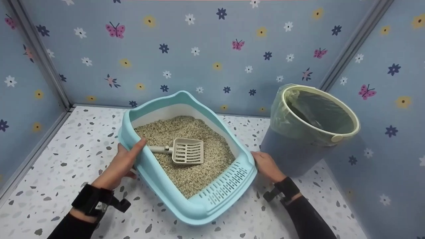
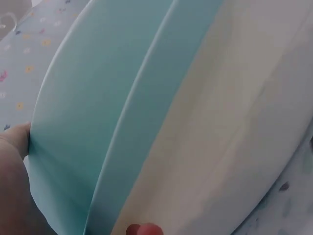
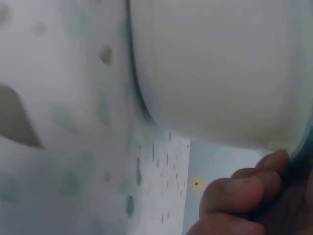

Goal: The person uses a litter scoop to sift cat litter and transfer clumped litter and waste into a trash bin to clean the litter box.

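A light-blue litter box (image 1: 196, 212) stands turned at an angle on the speckled surface. Sandy litter (image 1: 212, 146) fills its bottom, and a beige slotted litter scoop (image 1: 184, 151) lies on the litter, handle toward the left side. My left hand (image 1: 120, 166) grips the left rim, its thumb (image 2: 18, 139) over the edge and fingertips (image 2: 149, 229) beneath, by the pale lower wall. At the right corner, beside the perforated step, my right hand (image 1: 267, 166) holds the rim, with its fingers (image 3: 234, 193) curled under it in the right wrist view.
A tall bin (image 1: 289, 156) stands close at the right, lined with a translucent yellowish bag (image 1: 278, 114) under a cream ring (image 1: 353, 119). Blue flower-patterned panels (image 1: 199, 36) enclose the back and sides. White speckled flooring (image 1: 83, 132) lies around the box.
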A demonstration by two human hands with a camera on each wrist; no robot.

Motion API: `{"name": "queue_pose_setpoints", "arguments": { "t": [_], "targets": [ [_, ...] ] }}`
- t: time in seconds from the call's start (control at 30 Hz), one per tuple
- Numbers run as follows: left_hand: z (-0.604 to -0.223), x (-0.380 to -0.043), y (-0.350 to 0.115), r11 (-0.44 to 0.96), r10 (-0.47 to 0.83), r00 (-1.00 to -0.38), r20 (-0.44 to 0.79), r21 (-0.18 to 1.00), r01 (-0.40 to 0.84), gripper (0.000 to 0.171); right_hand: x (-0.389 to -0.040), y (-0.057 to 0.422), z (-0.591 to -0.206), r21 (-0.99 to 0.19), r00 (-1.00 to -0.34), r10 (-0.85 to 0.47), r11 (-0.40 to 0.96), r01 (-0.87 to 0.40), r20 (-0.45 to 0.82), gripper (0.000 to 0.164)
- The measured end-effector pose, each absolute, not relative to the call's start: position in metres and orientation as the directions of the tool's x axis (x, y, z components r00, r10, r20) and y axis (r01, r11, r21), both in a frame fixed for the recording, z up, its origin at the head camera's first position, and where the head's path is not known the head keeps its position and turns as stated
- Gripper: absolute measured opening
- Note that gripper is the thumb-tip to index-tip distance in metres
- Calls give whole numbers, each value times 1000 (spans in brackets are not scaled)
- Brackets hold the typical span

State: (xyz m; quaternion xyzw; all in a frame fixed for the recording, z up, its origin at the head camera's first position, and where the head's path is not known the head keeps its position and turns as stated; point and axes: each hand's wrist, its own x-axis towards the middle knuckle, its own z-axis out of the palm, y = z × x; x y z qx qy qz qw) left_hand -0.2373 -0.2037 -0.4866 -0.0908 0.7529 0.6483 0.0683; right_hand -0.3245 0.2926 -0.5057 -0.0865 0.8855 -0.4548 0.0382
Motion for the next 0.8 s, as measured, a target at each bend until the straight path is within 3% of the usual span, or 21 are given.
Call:
{"name": "queue_pose_setpoints", "arguments": {
  "t": [0.17, 0.33, 0.67, 0.8],
  "targets": [
    [-491, -221, -181, 172, -104, -980, -172, 967, -188, 124, -343, 291, -505, -827, -973, -231, 549, -120, -13, 45],
    [-491, -225, -183, 179, -128, -983, -133, 972, -155, 118, -339, 287, -510, -828, -973, -230, 542, -145, 19, 44],
    [-494, -254, -210, 210, -40, -995, -89, 973, -96, 80, -304, 285, -517, -842, -936, -350, 493, -220, 40, 46],
    [-497, -263, -211, 213, -9, -997, -77, 974, -77, 83, -304, 288, -513, -869, -910, -414, 449, -209, 6, 46]
  ]
}}
